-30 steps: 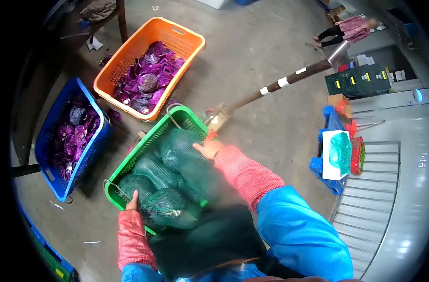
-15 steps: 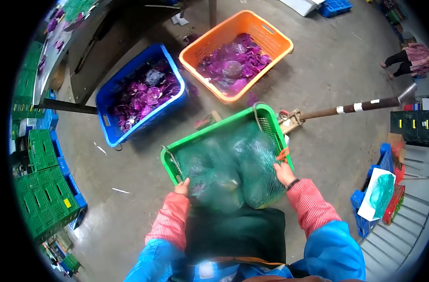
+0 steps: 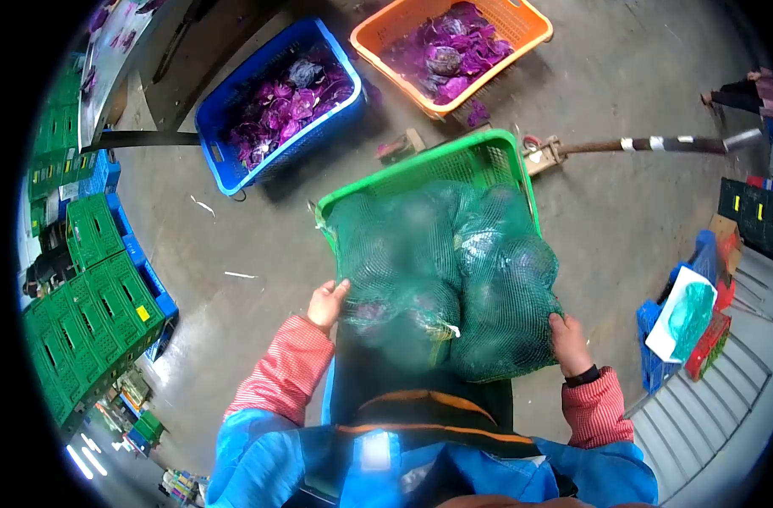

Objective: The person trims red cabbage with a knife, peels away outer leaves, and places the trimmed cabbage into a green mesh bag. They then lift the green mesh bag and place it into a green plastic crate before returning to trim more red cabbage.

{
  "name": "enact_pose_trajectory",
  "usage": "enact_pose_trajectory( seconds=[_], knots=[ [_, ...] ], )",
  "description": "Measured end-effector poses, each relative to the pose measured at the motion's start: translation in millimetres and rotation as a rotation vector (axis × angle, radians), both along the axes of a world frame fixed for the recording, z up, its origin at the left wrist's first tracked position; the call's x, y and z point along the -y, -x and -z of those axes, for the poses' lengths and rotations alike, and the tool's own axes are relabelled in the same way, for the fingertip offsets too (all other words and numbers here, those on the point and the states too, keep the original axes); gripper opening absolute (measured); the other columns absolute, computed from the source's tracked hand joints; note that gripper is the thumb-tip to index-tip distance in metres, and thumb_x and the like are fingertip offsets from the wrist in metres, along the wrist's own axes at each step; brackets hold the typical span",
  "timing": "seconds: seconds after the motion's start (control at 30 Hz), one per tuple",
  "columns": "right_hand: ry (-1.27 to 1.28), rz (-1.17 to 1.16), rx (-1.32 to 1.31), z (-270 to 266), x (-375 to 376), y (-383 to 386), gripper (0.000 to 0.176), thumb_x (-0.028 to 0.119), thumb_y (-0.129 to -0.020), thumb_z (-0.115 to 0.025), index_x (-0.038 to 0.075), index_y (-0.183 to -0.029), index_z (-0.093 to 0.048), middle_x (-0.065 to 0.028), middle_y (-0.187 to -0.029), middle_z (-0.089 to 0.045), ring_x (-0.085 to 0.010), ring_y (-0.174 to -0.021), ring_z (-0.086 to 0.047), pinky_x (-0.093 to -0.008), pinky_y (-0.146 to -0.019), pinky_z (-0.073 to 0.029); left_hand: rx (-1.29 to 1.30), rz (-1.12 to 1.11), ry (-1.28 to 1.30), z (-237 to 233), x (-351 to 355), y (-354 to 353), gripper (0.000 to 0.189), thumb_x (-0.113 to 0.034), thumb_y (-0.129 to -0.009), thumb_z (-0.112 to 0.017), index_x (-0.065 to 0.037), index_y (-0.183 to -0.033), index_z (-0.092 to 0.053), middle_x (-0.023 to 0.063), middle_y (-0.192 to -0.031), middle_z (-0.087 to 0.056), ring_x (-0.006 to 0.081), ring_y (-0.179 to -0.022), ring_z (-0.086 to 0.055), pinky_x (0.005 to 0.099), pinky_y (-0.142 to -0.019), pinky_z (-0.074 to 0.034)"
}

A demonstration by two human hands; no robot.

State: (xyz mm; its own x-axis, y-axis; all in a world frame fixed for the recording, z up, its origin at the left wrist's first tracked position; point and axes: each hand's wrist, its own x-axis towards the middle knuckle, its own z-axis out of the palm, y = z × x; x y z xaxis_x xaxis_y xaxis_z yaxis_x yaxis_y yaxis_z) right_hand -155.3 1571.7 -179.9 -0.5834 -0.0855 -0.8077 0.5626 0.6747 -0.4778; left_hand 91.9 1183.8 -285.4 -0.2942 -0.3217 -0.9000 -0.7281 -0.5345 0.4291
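Two green mesh bags filled with round cabbage heads lie side by side, their far ends over a green crate and their near ends close to my body. My left hand is at the left edge of the left bag, thumb and fingers pinching the mesh. On the other side, my right hand grips the lower right edge of the right bag, thumb on top and the other fingers hidden. The bags cover the crate's near side.
A blue basket and an orange basket hold purple leaves. A pole-like handle extends right from beside the green crate. Green crates are stacked left. Blue crates stand right. A person is at the far right.
The bags have come nearer my body and now cover the green crate's near side. Both hands have moved outward, the right one lower along its bag. The view has shifted, so the baskets appear higher.
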Motion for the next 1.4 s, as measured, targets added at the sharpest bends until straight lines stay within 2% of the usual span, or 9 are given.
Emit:
enact_pose_trajectory(
  seconds=[0.03, 0.27, 0.5, 0.57, 0.63, 0.7, 1.03, 1.2, 1.4],
  knots=[
    [0.038, 0.074, 0.018, -30.3, 3.5, -8.7, 0.022, 0.022, -0.098, -0.048, 0.004, -0.092, -0.06, 0.0063, -0.066, -0.049, -0.0055, -0.052, -0.042, -0.0244, -0.045, -0.031, -0.019, 0.005, -0.006, -21.0, 2.4, 3.1, 0.029, -0.025, -0.097, -0.058, 0.0, -0.11, -0.062, 0.0039, -0.095, -0.068, 0.0129, -0.082, -0.063, 0.0272, -0.076, -0.05],
    [-0.074, 0.064, -0.162, -164.1, -20.1, -109.3, 0.025, 0.023, -0.098, -0.049, 0.003, -0.086, -0.058, 0.0056, -0.067, -0.046, -0.0064, -0.058, -0.039, -0.0258, -0.052, -0.032, -0.122, 0.417, 0.081, -175.7, 30.0, 12.1, 0.026, -0.022, -0.098, -0.056, 0.001, -0.11, -0.061, 0.0035, -0.097, -0.067, 0.0106, -0.086, -0.062, 0.0281, -0.079, -0.05],
    [-0.035, 0.366, -0.369, -187.8, 3.4, -253.7, 0.028, 0.029, -0.098, -0.051, 0.01, -0.078, -0.05, 0.0068, -0.063, -0.04, -0.0056, -0.053, -0.037, -0.026, -0.047, -0.03, -0.257, 0.732, 0.508, -200.9, 70.8, -27.4, 0.038, -0.035, -0.093, -0.058, -0.001, -0.109, -0.062, 0.0178, -0.099, -0.068, 0.0304, -0.097, -0.064, 0.0399, -0.086, -0.048],
    [-0.128, 0.323, -0.427, -186.2, 4.2, -290.7, 0.035, 0.028, -0.098, -0.048, -0.003, -0.082, -0.055, -0.0088, -0.07, -0.053, -0.0187, -0.065, -0.048, -0.0377, -0.061, -0.04, -0.341, 0.769, 0.481, -199.1, 93.8, -43.2, 0.037, -0.034, -0.092, -0.058, -0.001, -0.109, -0.062, 0.0176, -0.097, -0.067, 0.028, -0.093, -0.065, 0.0392, -0.083, -0.049],
    [0.053, 0.388, -0.627, -183.9, 13.6, -311.7, 0.023, 0.022, -0.098, -0.049, 0.007, -0.082, -0.055, 0.0058, -0.063, -0.042, -0.006, -0.053, -0.038, -0.0251, -0.048, -0.031, -0.483, 0.748, 0.511, -216.6, 102.5, -63.5, 0.035, -0.031, -0.093, -0.057, 0.0, -0.107, -0.062, 0.0152, -0.095, -0.067, 0.0233, -0.088, -0.064, 0.0373, -0.08, -0.05],
    [0.197, 0.511, -0.542, -216.7, 35.8, -323.6, 0.023, 0.018, -0.099, -0.047, 0.003, -0.087, -0.059, 0.0055, -0.068, -0.046, -0.006, -0.06, -0.039, -0.0256, -0.054, -0.034, -0.497, 0.67, 0.532, -240.8, 102.4, -87.5, 0.032, -0.028, -0.093, -0.058, 0.001, -0.106, -0.062, 0.0121, -0.092, -0.067, 0.0184, -0.085, -0.063, 0.0345, -0.077, -0.05],
    [0.449, 0.265, -0.683, -203.3, 26.8, -386.1, 0.026, 0.017, -0.1, -0.044, -0.003, -0.098, -0.06, 0.0026, -0.082, -0.056, -0.0091, -0.073, -0.047, -0.0277, -0.068, -0.043, -0.618, 0.34, 0.498, -314.7, 72.5, -263.5, 0.014, -0.012, -0.097, -0.052, -0.001, -0.104, -0.058, 0.0008, -0.089, -0.06, 0.0084, -0.079, -0.053, 0.0251, -0.071, -0.044],
    [0.273, -0.054, -0.801, -233.9, 61.6, -402.5, 0.027, 0.02, -0.098, -0.047, -0.002, -0.085, -0.056, 0.0003, -0.071, -0.053, -0.0104, -0.067, -0.044, -0.0327, -0.06, -0.041, -0.514, 0.294, 0.627, -322.7, 86.5, -349.0, 0.019, -0.022, -0.095, -0.055, -0.003, -0.099, -0.057, 0.0026, -0.08, -0.055, 0.011, -0.072, -0.051, 0.0271, -0.063, -0.044],
    [0.435, -0.174, -0.682, -247.2, 161.4, -425.6, 0.024, 0.016, -0.098, -0.045, -0.003, -0.097, -0.06, -0.0008, -0.083, -0.059, -0.0104, -0.073, -0.05, -0.0289, -0.068, -0.043, -0.413, 0.07, 0.646, -308.1, 130.7, -452.9, 0.024, -0.022, -0.095, -0.056, -0.002, -0.108, -0.059, 0.0028, -0.09, -0.061, 0.0119, -0.084, -0.055, 0.0285, -0.075, -0.047]
  ],
)
